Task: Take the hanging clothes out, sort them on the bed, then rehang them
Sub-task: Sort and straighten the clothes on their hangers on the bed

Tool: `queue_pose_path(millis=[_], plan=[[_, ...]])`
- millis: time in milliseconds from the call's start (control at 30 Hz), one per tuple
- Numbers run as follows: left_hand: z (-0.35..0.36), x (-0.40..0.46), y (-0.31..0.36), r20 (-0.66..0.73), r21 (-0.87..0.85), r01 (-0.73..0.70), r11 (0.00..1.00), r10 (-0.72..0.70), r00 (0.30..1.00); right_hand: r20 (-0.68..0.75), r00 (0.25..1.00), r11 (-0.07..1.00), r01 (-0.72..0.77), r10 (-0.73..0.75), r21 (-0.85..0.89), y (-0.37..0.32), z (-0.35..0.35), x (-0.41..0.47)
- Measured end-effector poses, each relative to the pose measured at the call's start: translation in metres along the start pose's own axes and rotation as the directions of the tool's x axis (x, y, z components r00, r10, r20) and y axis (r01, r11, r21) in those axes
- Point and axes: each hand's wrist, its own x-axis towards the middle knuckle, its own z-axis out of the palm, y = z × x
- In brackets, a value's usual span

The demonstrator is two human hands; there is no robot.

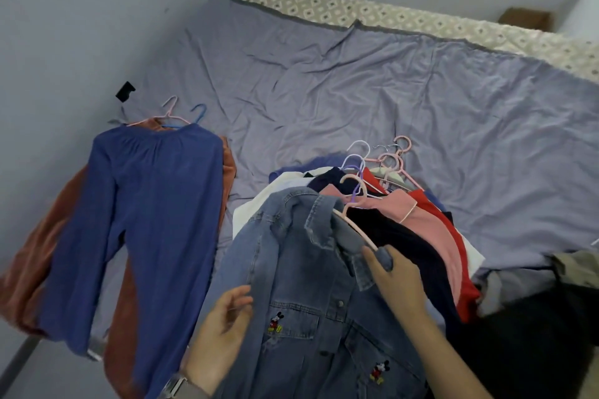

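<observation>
Your bed (372, 81) carries two groups: blue trousers (142, 223) over a rust garment (29, 256) near its left edge, and a mixed pile (431, 236) at the near edge. The denim jacket (291, 269) tops that pile. Your right hand (393, 272) pinches its collar by the pink hanger (351, 214); your left hand (223, 317) touches the front with loose fingers, gripping nothing. Lift by the collar alone and the hanger may slip out, or its hook may snag the neighbouring hooks (382, 159) and drag the pile.
</observation>
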Motion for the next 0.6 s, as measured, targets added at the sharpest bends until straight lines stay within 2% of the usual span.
queue_pose_path(millis=[67,133,233,300,400,467,600], plan=[[-0.005,-0.01,0.005,-0.043,0.118,-0.149,0.982,0.155,0.987,0.044,0.998,0.989,0.042,-0.049,0.14,-0.008,-0.009,-0.038],[-0.015,-0.02,0.016,-0.066,0.253,-0.316,0.914,0.343,0.937,0.137,0.986,0.973,0.067,-0.099,0.221,-0.021,-0.025,-0.072],[-0.029,-0.033,0.032,0.032,0.511,-0.497,0.701,0.562,0.826,0.244,0.958,0.955,0.079,-0.152,0.285,-0.036,-0.05,-0.118],[-0.038,-0.048,0.042,0.142,0.591,-0.57,0.571,0.621,0.771,0.218,0.958,0.945,0.112,-0.184,0.306,-0.049,-0.066,-0.149],[-0.058,-0.076,0.047,0.251,0.54,-0.671,0.508,0.664,0.704,0.101,0.975,0.942,0.163,-0.2,0.294,-0.074,-0.084,-0.198],[-0.077,-0.101,0.047,0.214,0.48,-0.71,0.515,0.716,0.664,0.039,0.977,0.948,0.192,-0.208,0.253,-0.091,-0.09,-0.232],[-0.13,-0.165,0.031,0.145,0.361,-0.716,0.598,0.722,0.676,-0.026,0.97,0.952,0.244,-0.243,0.184,-0.116,-0.094,-0.302]])
